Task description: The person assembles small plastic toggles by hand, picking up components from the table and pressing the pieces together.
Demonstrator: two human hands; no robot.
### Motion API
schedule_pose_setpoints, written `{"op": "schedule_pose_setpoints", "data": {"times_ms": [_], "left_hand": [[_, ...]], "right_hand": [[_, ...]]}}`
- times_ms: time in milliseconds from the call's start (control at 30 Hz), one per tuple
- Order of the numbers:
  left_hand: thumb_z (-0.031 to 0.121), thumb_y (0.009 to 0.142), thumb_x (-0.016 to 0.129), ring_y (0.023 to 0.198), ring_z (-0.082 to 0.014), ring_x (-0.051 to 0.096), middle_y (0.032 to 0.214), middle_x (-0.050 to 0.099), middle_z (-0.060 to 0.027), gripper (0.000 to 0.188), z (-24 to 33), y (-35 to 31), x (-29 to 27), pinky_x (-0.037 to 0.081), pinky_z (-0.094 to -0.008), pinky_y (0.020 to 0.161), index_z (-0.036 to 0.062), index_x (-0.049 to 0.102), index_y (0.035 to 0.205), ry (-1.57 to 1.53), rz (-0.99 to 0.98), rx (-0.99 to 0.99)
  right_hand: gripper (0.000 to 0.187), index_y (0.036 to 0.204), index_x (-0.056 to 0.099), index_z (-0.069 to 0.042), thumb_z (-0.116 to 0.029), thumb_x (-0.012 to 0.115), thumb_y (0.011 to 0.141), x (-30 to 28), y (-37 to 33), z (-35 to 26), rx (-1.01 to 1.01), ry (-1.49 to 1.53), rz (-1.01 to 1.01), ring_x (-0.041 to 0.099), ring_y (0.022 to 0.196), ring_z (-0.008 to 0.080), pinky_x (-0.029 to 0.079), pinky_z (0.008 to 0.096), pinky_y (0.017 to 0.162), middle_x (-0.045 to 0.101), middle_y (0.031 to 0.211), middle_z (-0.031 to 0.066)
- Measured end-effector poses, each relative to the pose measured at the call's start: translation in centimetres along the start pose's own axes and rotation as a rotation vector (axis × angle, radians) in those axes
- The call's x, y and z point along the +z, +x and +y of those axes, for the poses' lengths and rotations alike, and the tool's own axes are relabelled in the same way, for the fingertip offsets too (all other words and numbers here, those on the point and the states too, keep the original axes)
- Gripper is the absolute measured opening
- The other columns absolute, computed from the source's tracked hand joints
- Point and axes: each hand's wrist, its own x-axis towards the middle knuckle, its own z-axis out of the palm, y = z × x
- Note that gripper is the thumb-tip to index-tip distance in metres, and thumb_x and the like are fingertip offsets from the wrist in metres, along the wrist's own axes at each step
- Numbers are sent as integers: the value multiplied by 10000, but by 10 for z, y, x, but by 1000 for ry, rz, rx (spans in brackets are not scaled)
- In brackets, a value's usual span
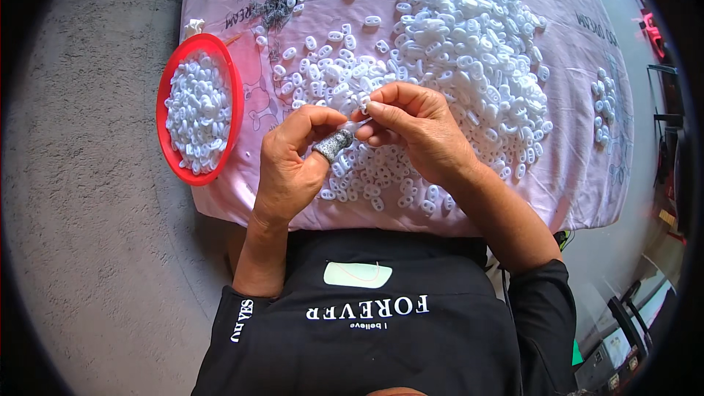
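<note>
Above a pile of small white oval plastic pieces [352, 73], each with two holes, my two hands nearly meet. Thumb and forefinger of my right hand [429, 128] pinch one small white two-hole piece [364, 105]. My left hand [290, 158] is closed, its fingertips close beside that piece; a grey speckled thumb cover [333, 145] wraps its thumb. Something small and whitish shows at the left thumb's tip, too small to name. The inner sides of both hands' fingers are partly hidden.
A red basin [236, 95] full of similar white pieces stands on the left edge of the pink cloth-covered table [572, 169]. A larger white heap [469, 44] spreads at the back right. Dark grey wiry scraps [282, 0] lie at the far left, and a small cluster [603, 106] at the right.
</note>
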Motion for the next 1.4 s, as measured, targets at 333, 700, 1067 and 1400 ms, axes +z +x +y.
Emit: {"op": "schedule_pose_setpoints", "data": {"times_ms": [333,700,1067,1400], "left_hand": [[-176,795,510,947,-135,610,992,613,-67,303,-4,-3,5,479,-241,853,-34,601,1046,-163,81,37],[-187,730,528,931,-145,615,994,620,-75,381,2,0,2,500,-257,834,-18,626,1057,-41,48,106],[-6,901,530,741,-170,662,872,662,-90,179,0,-3,9,542,-248,686,-38,630,1046,-422,140,-221],[80,929,516,698,-153,638,851,645,-84,187,-13,-1,16,556,-262,643,0,587,1082,-878,201,-419]], "right_hand": [[119,986,586,3,-92,567,918,1,0,0,19,93,-18,665,796,150,556,230,680,652,926,127],[136,989,588,9,-106,547,931,-1,1,-1,25,126,-26,667,796,155,560,223,681,652,930,130],[123,983,595,3,-97,552,927,-1,1,1,13,114,-16,668,797,149,555,220,671,656,923,128],[116,965,627,-4,-94,605,894,2,-2,5,-34,113,26,663,792,144,535,237,675,667,899,111]]}}
